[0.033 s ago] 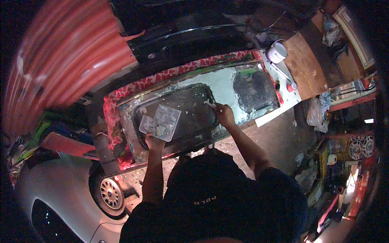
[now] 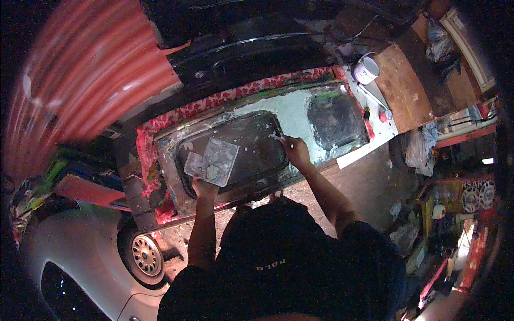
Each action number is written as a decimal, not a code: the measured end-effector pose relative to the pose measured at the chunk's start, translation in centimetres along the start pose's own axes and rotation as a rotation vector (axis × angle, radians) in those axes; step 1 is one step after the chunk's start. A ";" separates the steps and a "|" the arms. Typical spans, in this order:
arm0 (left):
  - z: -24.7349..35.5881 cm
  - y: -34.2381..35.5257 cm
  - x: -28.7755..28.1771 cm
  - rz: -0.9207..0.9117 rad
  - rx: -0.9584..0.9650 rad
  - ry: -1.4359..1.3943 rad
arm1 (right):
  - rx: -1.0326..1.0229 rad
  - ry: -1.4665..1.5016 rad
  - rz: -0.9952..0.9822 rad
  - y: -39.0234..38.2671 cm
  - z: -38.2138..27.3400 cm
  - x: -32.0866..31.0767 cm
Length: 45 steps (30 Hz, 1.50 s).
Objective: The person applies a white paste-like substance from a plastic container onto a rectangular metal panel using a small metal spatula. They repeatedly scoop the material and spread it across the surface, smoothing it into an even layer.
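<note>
My left hand (image 2: 204,187) is closed on the near edge of a clear plastic tray (image 2: 227,155), with grey smeared paste (image 2: 213,170) on it. The tray is over the dark recessed part of a long panel (image 2: 293,116); that panel has patches of pale blue-white coating. My right hand (image 2: 297,152) is closed, fingers pinched round a small thin pale tool (image 2: 277,137). Its tip is at the right rim of the dark recess; whether it touches cannot be seen. The tool's exact kind is too small to make out.
Red patterned cloth (image 2: 230,95) lies under the panel's far edge. A white bucket (image 2: 367,69) stands at the far right, beside a plywood board (image 2: 401,88). A silver car (image 2: 91,262) is at the near left, a red corrugated sheet (image 2: 96,80) at the far left.
</note>
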<state>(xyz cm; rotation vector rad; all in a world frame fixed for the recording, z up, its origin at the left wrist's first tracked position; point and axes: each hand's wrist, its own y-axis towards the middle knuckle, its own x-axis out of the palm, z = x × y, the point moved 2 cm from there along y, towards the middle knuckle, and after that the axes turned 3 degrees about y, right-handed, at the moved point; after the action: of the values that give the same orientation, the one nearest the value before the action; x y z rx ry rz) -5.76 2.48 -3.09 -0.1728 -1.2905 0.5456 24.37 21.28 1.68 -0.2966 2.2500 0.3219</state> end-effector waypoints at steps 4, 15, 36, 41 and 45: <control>-1.5 -0.2 0.6 -0.061 -0.001 -0.007 | -0.158 0.016 0.008 3.2 -0.9 -1.4; -6.7 -3.5 -1.7 0.095 0.143 -0.018 | -0.702 -0.162 0.063 16.1 0.4 5.1; -10.1 -3.0 -3.0 0.008 0.208 -0.164 | -0.639 -0.279 -0.236 16.6 0.1 0.7; -9.2 -2.0 1.7 0.126 0.199 -0.064 | -0.466 -0.286 -0.205 17.1 -0.2 3.5; -8.2 -1.6 0.3 0.117 0.205 -0.046 | -0.410 -0.328 -0.223 16.9 -0.9 6.0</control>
<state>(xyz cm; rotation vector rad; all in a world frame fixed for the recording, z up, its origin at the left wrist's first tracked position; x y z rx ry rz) 2.42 2.73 -4.49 -0.0657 -1.2654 0.7813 14.61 36.21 -0.20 -0.6541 1.7972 0.6625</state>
